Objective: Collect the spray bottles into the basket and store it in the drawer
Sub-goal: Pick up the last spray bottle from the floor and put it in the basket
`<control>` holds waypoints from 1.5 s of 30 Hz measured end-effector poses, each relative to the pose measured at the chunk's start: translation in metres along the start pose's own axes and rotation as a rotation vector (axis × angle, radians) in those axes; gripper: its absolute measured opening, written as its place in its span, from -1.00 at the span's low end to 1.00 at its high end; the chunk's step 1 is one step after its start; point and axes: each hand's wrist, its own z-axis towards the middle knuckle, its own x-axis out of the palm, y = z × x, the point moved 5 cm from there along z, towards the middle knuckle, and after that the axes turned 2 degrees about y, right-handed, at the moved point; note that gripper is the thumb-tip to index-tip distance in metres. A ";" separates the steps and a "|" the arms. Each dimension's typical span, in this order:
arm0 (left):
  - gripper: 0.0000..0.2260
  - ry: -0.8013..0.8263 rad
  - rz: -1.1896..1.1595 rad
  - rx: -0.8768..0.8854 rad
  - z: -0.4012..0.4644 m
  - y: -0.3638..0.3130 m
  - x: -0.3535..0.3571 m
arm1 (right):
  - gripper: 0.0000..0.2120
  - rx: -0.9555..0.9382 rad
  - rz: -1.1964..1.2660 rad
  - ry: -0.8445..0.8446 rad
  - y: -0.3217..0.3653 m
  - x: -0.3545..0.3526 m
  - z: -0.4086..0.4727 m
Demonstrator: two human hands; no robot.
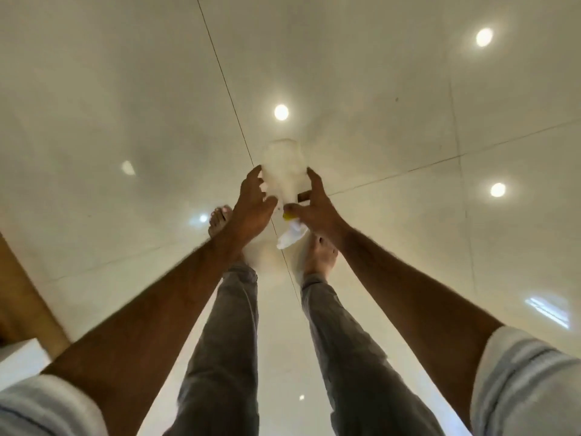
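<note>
A translucent white spray bottle (283,165) hangs above the floor in the middle of the head view, its base pointing away from me. Its white trigger head (290,236) with a small yellow part points back toward my legs. My left hand (251,202) presses its fingers on the bottle's left side. My right hand (314,206) holds the right side and neck, thumb by the yellow part. The image is blurred by motion. I see no basket and no drawer.
A glossy cream tiled floor (408,105) with dark joints and bright lamp reflections fills the view. A wooden furniture side (22,294) and a white surface (19,357) sit at the lower left. My bare feet and grey trousers (226,341) are below the hands.
</note>
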 end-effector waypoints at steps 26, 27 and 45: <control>-0.12 -0.398 -0.617 0.277 -0.659 0.063 -0.128 | -0.71 -0.373 -0.846 0.986 0.208 0.283 -0.541; -0.11 -0.490 -0.639 0.262 -0.686 0.093 -0.124 | -0.73 -0.404 -0.881 0.999 0.189 0.311 -0.560; -0.13 -1.333 -0.762 -0.117 -1.022 0.469 0.032 | -0.52 -0.828 -1.411 1.366 -0.190 0.644 -0.848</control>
